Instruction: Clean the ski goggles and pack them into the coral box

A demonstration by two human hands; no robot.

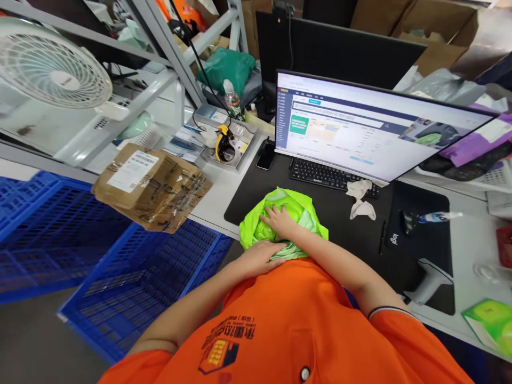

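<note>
A bright lime-green, crumpled bundle (306, 205), with paler green folds, lies at the front edge of the desk against the orange shirt. It could be a soft bag or folded cloth; I cannot tell which. On top of it rests my right hand (281, 223), fingers spread and pressing down. My left hand (262, 258) lies along the bundle's near side, its fingers stretched out toward the right and touching the pale folds. Neither hand is wrapped round anything.
A monitor (336, 128) and keyboard (320, 175) stand behind the bundle. A taped carton (152, 184) overhangs blue crates (140, 266) at left. A phone (266, 154), tape dispenser (225, 145) and fan (56, 69) are nearby. At right are a mouse (408, 221) and scanner (430, 282).
</note>
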